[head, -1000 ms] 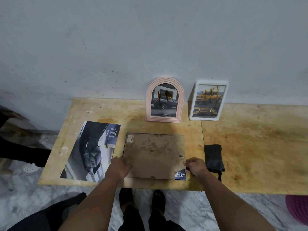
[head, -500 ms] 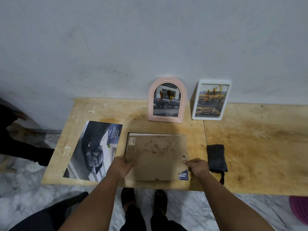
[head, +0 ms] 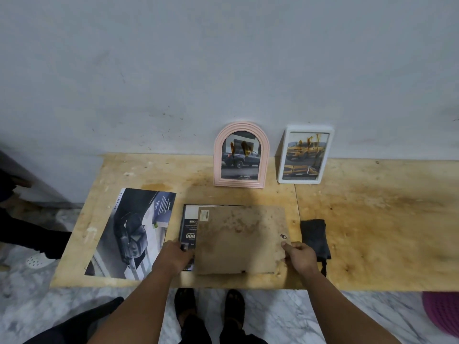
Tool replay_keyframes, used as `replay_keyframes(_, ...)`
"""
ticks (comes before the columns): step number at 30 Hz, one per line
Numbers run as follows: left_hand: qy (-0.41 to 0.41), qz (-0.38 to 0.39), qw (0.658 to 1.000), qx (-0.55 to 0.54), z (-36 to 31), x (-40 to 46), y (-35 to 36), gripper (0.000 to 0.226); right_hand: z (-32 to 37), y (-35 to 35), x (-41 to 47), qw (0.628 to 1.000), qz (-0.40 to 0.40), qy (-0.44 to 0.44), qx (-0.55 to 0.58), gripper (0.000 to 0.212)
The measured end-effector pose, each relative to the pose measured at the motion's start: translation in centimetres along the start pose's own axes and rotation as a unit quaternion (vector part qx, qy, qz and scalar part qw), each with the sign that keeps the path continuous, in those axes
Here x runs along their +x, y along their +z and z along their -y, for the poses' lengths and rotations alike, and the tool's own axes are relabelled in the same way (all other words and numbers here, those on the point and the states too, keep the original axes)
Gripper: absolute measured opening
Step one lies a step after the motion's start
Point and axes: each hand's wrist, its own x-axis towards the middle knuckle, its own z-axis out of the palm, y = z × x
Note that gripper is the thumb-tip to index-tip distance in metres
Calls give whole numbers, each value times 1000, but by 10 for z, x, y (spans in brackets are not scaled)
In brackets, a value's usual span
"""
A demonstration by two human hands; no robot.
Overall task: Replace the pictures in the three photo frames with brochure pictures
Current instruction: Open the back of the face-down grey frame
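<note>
A black photo frame (head: 184, 220) lies face down near the table's front edge, a printed sheet (head: 190, 228) showing in its left part. Its brown backing board (head: 238, 239) is lifted and shifted right. My right hand (head: 301, 256) pinches the board's right edge. My left hand (head: 173, 256) rests on the frame's lower left corner; its fingers are hidden. A pink arched frame (head: 240, 155) and a white frame (head: 305, 155), each with a truck picture, lean on the wall. A brochure page (head: 134, 232) with a dark car lies to the left.
A folded black cloth (head: 315, 235) lies just right of my right hand. The plywood table (head: 372, 232) stands against a grey wall. A purple object (head: 444, 316) sits on the marble floor at lower right. A dark-clothed person's leg (head: 29, 234) shows at the left edge.
The backing board has come up off the frame and slid right with my right hand, uncovering the printed sheet in the frame's left part. My left hand stays at the frame's corner.
</note>
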Motion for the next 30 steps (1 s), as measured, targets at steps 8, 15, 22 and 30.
replay_keyframes(8,-15,16,999,-26,0,3,3,19,16,-50,5,984,-122,-41,123,10)
replay_keyframes(15,-7,11,1000,0,0,5,6,21,31,-138,55,955,-257,-11,146,25)
replay_keyframes(22,-18,14,1000,-4,-4,2,6,15,46,-203,66,925,-307,12,222,42)
replay_keyframes(30,-9,5,1000,22,-2,1,7,14,58,-133,28,953,-288,-79,-50,60)
